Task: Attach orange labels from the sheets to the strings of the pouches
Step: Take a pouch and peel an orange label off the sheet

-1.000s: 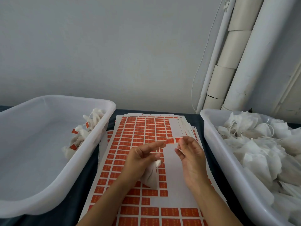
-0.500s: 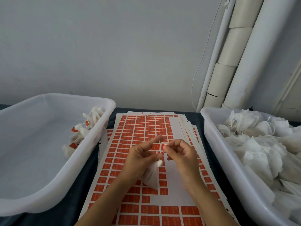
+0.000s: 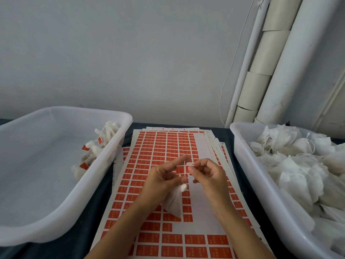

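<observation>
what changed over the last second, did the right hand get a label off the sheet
The right hand drew back from the label sheet toward the left hand, pinching something small; it looks like a label. Its fingertips now meet the string. The left hand holds the pouch as before; both tubs unchanged.

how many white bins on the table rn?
2. Left bin sits left of the label sheets, holding a few labelled pouches; right bin sits right of them, piled with unlabelled pouches. None appear hidden.

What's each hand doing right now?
Left hand: holding a white pouch, its string held at the fingertips.
Right hand: pinching a peeled label beside the string.
</observation>
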A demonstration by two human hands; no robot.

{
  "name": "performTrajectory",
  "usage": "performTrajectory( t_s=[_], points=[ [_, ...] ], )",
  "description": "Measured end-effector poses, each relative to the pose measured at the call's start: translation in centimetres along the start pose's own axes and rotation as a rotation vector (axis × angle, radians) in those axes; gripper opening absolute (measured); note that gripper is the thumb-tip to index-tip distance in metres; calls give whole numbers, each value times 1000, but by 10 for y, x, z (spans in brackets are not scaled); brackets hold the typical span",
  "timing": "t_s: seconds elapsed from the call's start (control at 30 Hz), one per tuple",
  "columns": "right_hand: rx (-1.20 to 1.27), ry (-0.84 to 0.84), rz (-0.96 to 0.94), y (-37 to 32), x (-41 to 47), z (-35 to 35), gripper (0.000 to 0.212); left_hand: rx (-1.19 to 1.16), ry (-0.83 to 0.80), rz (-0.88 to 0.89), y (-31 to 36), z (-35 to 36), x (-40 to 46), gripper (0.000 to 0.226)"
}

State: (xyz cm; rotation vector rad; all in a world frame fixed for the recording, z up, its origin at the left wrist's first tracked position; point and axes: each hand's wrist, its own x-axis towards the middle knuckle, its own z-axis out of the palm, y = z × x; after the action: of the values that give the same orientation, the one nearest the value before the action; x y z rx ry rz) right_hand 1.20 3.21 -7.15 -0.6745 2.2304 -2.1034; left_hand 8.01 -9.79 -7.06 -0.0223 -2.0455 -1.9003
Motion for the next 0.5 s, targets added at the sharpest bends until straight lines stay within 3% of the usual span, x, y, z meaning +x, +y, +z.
performTrajectory(
  t_s=[0.5],
  points=[
    [-96, 11, -55, -2, -1, 0, 13, 8, -19, 10, 1, 0, -1, 54]
  ],
)
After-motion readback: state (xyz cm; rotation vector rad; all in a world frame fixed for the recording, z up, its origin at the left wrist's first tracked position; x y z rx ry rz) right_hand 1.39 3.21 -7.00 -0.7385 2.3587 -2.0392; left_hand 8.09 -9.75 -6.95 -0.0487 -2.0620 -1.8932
